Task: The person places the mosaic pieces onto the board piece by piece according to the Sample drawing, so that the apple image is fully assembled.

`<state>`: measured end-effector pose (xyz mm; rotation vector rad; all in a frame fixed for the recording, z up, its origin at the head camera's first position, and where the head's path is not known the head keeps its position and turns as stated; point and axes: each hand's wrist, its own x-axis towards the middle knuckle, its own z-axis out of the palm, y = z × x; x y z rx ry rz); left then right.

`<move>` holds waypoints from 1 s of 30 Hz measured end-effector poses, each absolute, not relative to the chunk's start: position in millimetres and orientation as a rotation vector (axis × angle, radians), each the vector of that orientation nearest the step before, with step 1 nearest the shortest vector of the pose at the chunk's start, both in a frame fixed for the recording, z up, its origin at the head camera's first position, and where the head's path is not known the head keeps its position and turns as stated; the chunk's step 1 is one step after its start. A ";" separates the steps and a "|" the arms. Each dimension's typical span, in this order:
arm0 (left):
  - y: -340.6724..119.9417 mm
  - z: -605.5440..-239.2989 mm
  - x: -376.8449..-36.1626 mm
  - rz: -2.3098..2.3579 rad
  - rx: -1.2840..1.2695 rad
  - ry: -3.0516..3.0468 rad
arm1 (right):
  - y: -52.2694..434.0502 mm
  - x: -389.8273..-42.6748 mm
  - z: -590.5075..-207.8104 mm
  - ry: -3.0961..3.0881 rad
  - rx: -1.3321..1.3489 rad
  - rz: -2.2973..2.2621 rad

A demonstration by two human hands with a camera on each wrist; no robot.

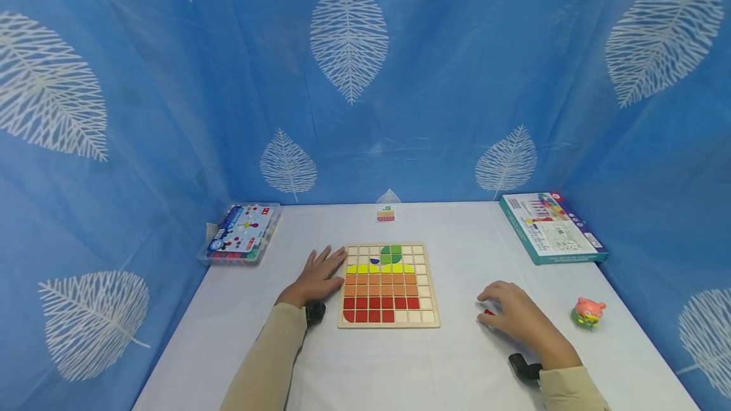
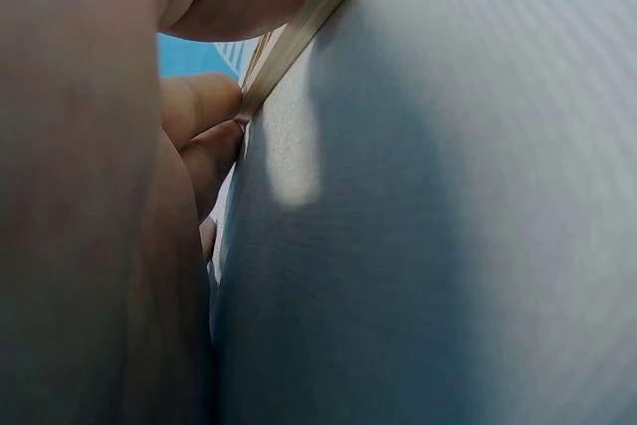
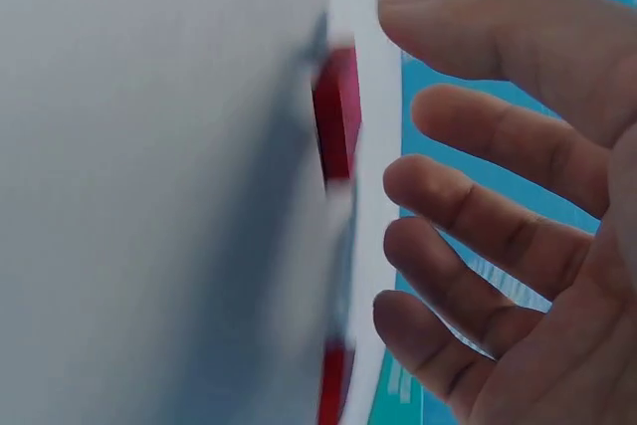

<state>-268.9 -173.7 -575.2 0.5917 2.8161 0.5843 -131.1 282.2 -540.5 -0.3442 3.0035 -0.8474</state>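
A wooden grid board (image 1: 389, 285) lies in the middle of the white table, filled with green, yellow, orange and red tiles in rows. My left hand (image 1: 320, 276) lies flat beside the board's left edge (image 2: 299, 27), fingers straight and touching it. My right hand (image 1: 510, 311) hovers over a small red tile (image 1: 488, 313) on the table to the right of the board. In the right wrist view the fingers (image 3: 478, 196) are spread and loosely bent near the red tile (image 3: 336, 111), not gripping it. A second red piece (image 3: 333, 385) shows lower down.
A clear plastic box of pieces (image 1: 241, 232) sits at the back left. A teal game box (image 1: 551, 227) lies at the back right. A small pink and green toy (image 1: 588, 312) stands near the right edge. A pattern card (image 1: 386, 214) lies behind the board. Blue leaf-print curtains surround the table.
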 end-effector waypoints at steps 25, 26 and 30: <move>-171.4 -571.2 -266.4 0.587 0.593 2.826 | 276.7 -125.3 -545.0 2.959 -0.386 -0.863; -171.2 -571.3 -266.5 0.584 0.596 2.828 | 274.7 -126.0 -545.3 2.967 -0.394 -0.855; -171.2 -572.2 -266.5 0.576 0.603 2.828 | 267.8 -129.7 -547.2 2.983 -0.462 -0.863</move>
